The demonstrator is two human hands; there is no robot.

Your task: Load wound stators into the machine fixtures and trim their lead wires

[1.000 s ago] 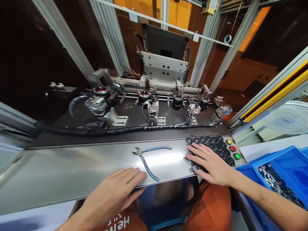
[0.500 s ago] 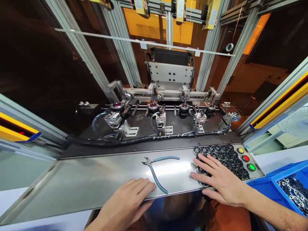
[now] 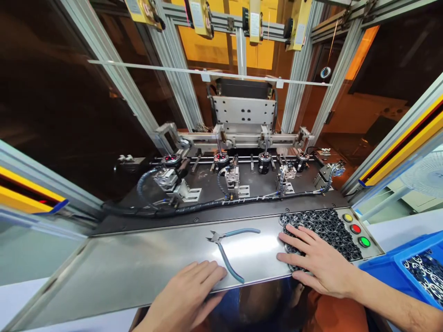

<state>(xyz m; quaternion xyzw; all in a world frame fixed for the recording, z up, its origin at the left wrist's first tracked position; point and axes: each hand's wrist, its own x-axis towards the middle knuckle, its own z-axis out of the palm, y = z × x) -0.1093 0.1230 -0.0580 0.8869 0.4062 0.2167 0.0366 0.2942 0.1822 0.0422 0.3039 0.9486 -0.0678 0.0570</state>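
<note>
My right hand [image 3: 318, 263] lies with fingers spread over the left part of a bed of small round black plastic parts [image 3: 328, 226] and grips none of them. At the front edge of the metal ledge [image 3: 138, 263], my left hand [image 3: 194, 288] rests with its fingers lying on the surface and its thumb lower, below the edge. Nothing shows in it. Just to its right, diagonal cutters [image 3: 223, 251] with blue handles lie spread apart, their jaws pointing left; I see no contact between hand and cutters.
Behind the ledge stands a machine with several spindle stations [image 3: 221, 159] and a black cable bundle [image 3: 194, 207]. Yellow, red and green buttons [image 3: 364, 242] sit at the ledge's right end. A blue bin [image 3: 391, 265] of parts is at the right. Yellow sensor bars [image 3: 408, 143] flank the opening.
The camera view has shifted slightly, so the machine and ledge appear a little lower. Both hands and the cutters keep their places on the ledge.
</note>
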